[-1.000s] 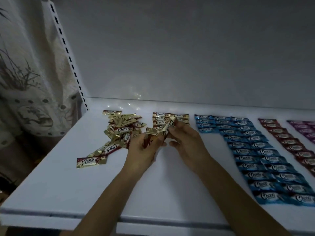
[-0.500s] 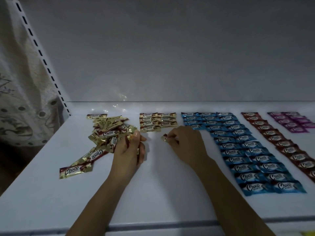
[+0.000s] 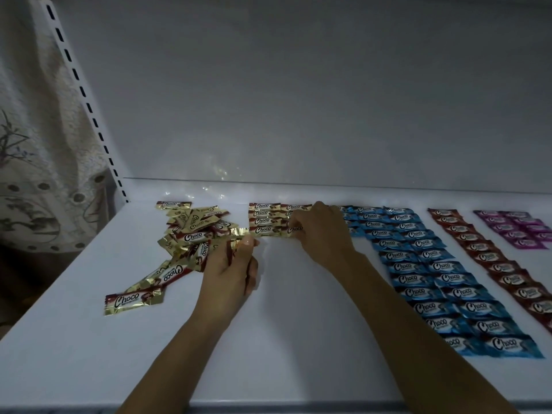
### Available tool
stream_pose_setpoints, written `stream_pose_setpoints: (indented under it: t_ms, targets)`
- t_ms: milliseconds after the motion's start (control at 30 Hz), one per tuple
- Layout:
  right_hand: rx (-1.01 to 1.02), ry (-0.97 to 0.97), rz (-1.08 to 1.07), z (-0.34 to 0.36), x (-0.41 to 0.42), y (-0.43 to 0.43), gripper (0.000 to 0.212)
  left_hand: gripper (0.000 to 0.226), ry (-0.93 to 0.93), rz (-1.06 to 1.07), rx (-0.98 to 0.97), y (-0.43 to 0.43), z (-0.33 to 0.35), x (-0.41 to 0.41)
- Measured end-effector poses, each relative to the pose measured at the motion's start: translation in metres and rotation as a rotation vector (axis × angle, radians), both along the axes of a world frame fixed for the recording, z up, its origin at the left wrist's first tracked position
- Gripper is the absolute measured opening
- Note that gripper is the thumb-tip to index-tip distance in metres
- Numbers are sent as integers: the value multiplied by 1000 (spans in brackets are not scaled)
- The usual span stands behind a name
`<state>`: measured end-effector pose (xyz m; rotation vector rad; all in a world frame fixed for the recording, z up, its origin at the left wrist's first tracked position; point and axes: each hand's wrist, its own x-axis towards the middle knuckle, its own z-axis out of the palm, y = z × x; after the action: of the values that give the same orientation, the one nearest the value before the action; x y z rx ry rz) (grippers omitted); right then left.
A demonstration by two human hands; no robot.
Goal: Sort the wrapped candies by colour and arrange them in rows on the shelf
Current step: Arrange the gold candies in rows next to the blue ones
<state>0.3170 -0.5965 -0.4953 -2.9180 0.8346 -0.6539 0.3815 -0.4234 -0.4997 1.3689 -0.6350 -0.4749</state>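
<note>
The gold foil Choco candy (image 3: pixel 294 230) sat at the near end of the right-hand column in the neat block of gold-wrapped candies (image 3: pixel 265 218); your right hand (image 3: pixel 324 237) had its fingertips curled down over it, pinching it. Just left of that block and nearer you, your left hand (image 3: pixel 230 267) was closed round a small bunch of gold candies (image 3: pixel 228 252), thumb laid on top. Further left of the block lay the loose heap of gold candies (image 3: pixel 194 234), with one lone gold candy (image 3: pixel 134 300) apart from it, nearer you. Right of the block ran the rows of blue-wrapped candies (image 3: pixel 418 264), then a column of dark red candies (image 3: pixel 493 264), then purple candies (image 3: pixel 516 231); all lay on the flat white shelf (image 3: pixel 268 339). Far left of the block stood a slotted white upright (image 3: pixel 89 115) and a patterned curtain (image 3: pixel 30 174).
</note>
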Motion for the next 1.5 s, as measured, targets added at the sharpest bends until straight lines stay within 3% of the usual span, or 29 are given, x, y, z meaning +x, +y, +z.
stream_pose_setpoints:
  t_ms: [167,300,400,500,800,1000,1167,1267,1367,1500]
  targets:
    - [-58,-28,54,-16,1,-2,14,16,182,11,-43,-3,-3,5]
    - [2,-171,51,-21,-1,-2,13,13,58,-40,-60,-5,-8,9]
    - [434,-375,161,-1,1,18,13,17,7,-22,-54,-7,-12,12]
    - [866,-458,301,12,3,41,18,19,6,-19,-69,-7,-11,14]
    - [1219,-668,83,6,-13,55,7,16,133,-9,-92,-6,-8,10]
    - [1314,-727,162,10,-16,58,8,5,102,19,-69,-2,-5,9]
    - [1472,-732,270,12,-15,61,31,7,-41,51,-64,-1,-6,9]
    - [1409,-715,254,9,-15,60,7,16,-5,73,-50,-2,-9,10]
    - [1346,-685,268,5,-16,59,18,18,124,90,-67,-2,-9,12]
    - [1190,-611,269,-1,-12,60,24,12,133,92,-88,-1,-6,12]
